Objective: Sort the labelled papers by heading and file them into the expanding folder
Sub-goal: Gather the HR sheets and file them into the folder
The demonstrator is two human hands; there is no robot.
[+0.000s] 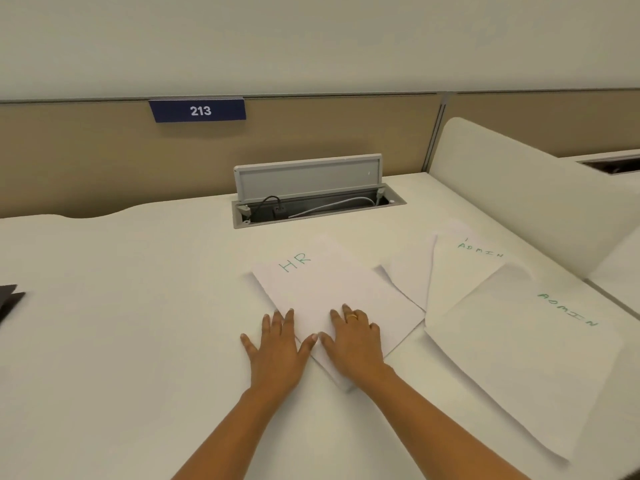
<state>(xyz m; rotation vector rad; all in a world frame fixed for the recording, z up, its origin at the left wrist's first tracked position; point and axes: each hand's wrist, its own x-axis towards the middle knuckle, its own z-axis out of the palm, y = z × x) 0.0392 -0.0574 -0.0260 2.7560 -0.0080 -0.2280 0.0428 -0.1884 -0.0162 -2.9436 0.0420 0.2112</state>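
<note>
- Both forearms reach forward from the bottom edge and draw together toward the middle of the tabletop (121, 306), palms turned down.
- The left hand (277, 348) lies flat with its fingers straight and spread. Its middle fingertips touch the lower left edge of the HR sheet (329, 282), and the rest of the palm rests on the bare tabletop.
- The left grip is released: nothing is pinched or curled round.
- The right hand (353, 344) lies flat on the near corner of the HR sheet, fingers straight and slightly fanned, with a gold ring (352, 317) on one finger.
- The right grip is likewise released, pressing the paper down rather than grasping it.
- The two thumbs point toward each other, their tips almost meeting over the sheet's near edge.
- The HR sheet lies at an angle in the middle of the tabletop, on top of at least one more sheet whose edges show beneath it.
- To its right lie a far ADMIN sheet (464, 271) and a near ADMIN sheet (526, 358), the near one overlapping the far one.
- A dark object (10, 299) juts in at the left edge; I cannot tell what it is.
- Behind the papers, a cable box (308, 178) in the tabletop stands with its lid raised.
</note>
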